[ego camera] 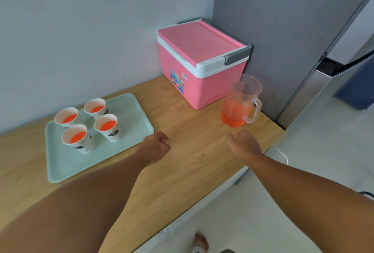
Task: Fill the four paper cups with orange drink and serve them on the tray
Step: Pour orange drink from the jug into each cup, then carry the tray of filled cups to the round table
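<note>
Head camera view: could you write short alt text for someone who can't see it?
Four paper cups holding orange drink stand on a pale green tray on a wooden counter. To the right, a clear jug with a little drink stands before a closed pink cooler box. The left hand and right hand hover empty between.

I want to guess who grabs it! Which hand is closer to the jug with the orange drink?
Right. The right hand hangs just in front of the jug, below its handle, not touching. The left hand is farther off, beside the tray corner.
</note>
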